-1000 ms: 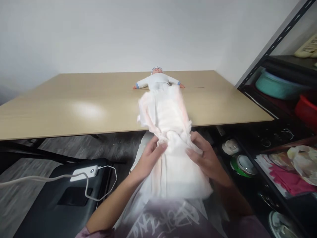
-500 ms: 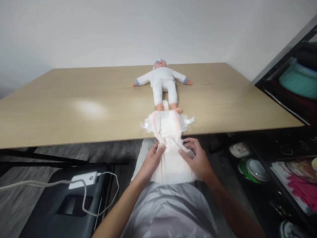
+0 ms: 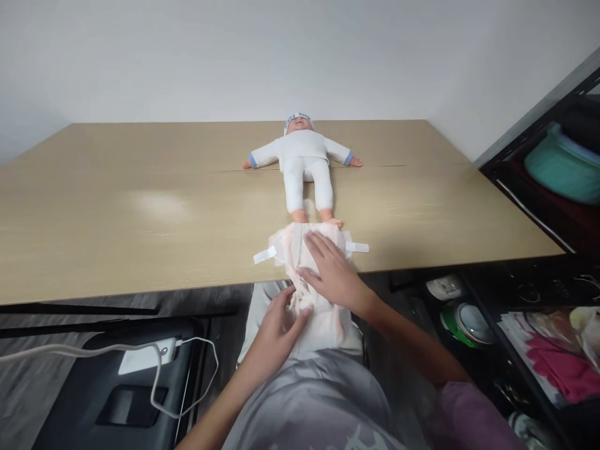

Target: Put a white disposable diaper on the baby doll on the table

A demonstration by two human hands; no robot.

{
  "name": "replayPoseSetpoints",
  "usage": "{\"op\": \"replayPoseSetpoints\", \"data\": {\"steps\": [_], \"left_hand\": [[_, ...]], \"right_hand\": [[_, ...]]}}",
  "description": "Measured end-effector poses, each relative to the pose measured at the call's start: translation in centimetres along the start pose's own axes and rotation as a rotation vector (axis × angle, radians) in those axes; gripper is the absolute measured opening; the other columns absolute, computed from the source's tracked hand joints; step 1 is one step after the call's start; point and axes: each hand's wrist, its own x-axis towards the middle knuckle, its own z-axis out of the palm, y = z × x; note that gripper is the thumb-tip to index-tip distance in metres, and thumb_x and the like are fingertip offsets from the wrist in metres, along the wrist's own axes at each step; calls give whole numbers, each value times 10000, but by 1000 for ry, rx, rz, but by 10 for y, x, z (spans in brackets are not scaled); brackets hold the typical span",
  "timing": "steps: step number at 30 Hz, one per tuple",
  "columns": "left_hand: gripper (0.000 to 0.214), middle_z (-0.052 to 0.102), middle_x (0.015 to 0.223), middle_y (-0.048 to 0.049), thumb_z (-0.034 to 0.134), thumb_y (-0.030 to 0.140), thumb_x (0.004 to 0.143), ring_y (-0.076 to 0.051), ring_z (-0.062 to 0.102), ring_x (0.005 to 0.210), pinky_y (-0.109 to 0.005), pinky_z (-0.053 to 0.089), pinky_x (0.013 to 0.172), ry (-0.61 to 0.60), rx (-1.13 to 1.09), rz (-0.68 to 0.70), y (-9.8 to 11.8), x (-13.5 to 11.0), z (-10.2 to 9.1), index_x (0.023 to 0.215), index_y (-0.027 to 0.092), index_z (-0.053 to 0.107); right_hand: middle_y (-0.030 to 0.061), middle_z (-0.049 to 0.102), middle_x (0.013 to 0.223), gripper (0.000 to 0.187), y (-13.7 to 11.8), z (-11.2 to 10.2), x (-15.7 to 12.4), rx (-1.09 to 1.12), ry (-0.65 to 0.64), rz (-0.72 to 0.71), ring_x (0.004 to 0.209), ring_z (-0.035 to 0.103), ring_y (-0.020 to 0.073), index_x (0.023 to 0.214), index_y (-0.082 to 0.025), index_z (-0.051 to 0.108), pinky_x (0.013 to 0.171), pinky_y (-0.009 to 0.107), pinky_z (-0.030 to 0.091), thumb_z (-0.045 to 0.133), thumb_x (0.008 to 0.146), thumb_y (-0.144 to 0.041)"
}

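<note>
An unfolded white diaper [image 3: 321, 325] lies partly on the table's front edge and hangs down onto my lap. Its two side tabs stick out left and right on the tabletop. My left hand [image 3: 276, 328] grips the diaper's gathered left edge, thumb on top, fingertips partly hidden in the ruffle. Across the middle of the diaper my right hand [image 3: 334, 272] rests with its fingers stretched out, pressing on the inner lining. Just beyond the diaper, a baby doll [image 3: 304, 150] in a white outfit and printed cap lies on its back, arms spread, feet toward me.
The wooden table [image 3: 164, 244] reaches back to the wall. On a black stool [image 3: 60, 412] at lower left lie a white power bank [image 3: 147, 356] with a cable and a dark phone [image 3: 131, 405]. Right of me stands a black shelf holding a teal container [image 3: 562, 165] and pink cloth [image 3: 557, 369].
My right hand has let go of the diaper's right edge and moved forward and left onto its middle, fingers extended. My left hand stays at the left edge.
</note>
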Motion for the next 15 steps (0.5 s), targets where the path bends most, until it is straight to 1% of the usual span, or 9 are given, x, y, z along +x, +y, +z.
{"op": "replayPoseSetpoints", "data": {"steps": [2, 4, 6, 7, 9, 11, 12, 13, 15], "left_hand": [[451, 736, 1372, -98, 667, 502, 1095, -302, 681, 1274, -443, 525, 1116, 26, 189, 120, 4, 1, -18, 1489, 290, 611], [310, 766, 1222, -68, 643, 410, 1118, -271, 698, 1129, -407, 551, 1015, 78, 339, 289, 10, 17, -40, 1403, 289, 653], [225, 769, 1180, -74, 605, 317, 1123, -269, 691, 1077, -405, 560, 975, 169, 468, 465, 17, 50, -62, 1334, 260, 660], [236, 766, 1220, -96, 579, 271, 1120, -284, 687, 1108, -428, 562, 998, 209, 551, 541, 21, 73, -72, 1342, 240, 652], [411, 710, 1416, -185, 539, 186, 1093, -359, 650, 1278, -539, 534, 1111, 267, 783, 625, 29, 127, -88, 1501, 185, 594], [665, 541, 1646, -267, 519, 70, 1034, -433, 545, 1479, -625, 482, 1189, 238, 973, 640, 38, 181, -97, 1690, 141, 437], [762, 452, 1731, -268, 513, 21, 1001, -446, 500, 1542, -630, 476, 1200, 190, 1040, 698, 43, 205, -99, 1738, 164, 379], [854, 363, 1805, -234, 509, -20, 972, -441, 449, 1603, -623, 466, 1223, 104, 1097, 775, 49, 225, -99, 1772, 221, 332], [1005, 238, 1889, -135, 533, -70, 910, -409, 350, 1693, -597, 426, 1286, -102, 1177, 926, 62, 255, -97, 1797, 328, 277]], "right_hand": [[175, 407, 1813, 744, 9, 6, 3, -22, -39, 0, 1706, 338, 389, 1763, -221, 395, 1409, 661, 289, 650, 1096, -430], [164, 366, 1837, 726, 13, 7, 2, -52, -61, -9, 1716, 314, 390, 1756, -240, 422, 1408, 668, 280, 654, 1083, -382], [151, 344, 1849, 740, 12, 3, 1, -77, -79, -14, 1722, 294, 395, 1750, -259, 442, 1405, 678, 276, 674, 1054, -357], [144, 333, 1854, 758, 11, 1, 0, -88, -89, -12, 1726, 285, 396, 1750, -269, 445, 1405, 680, 273, 689, 1037, -350], [130, 305, 1866, 786, 9, -5, 1, -110, -112, -4, 1735, 261, 389, 1746, -287, 453, 1409, 677, 264, 713, 1006, -341], [136, 293, 1869, 791, 8, -10, 3, -132, -138, 5, 1741, 247, 382, 1734, -275, 474, 1412, 664, 265, 729, 987, -337], [142, 302, 1865, 782, 8, -12, 5, -140, -150, 8, 1739, 253, 379, 1725, -264, 488, 1413, 655, 268, 733, 987, -341], [147, 317, 1859, 764, 8, -14, 6, -144, -159, 9, 1734, 266, 377, 1715, -256, 504, 1413, 647, 276, 734, 992, -351], [144, 335, 1853, 721, 9, -17, 8, -144, -177, 8, 1724, 294, 372, 1704, -257, 521, 1407, 636, 303, 723, 1026, -396]]}}
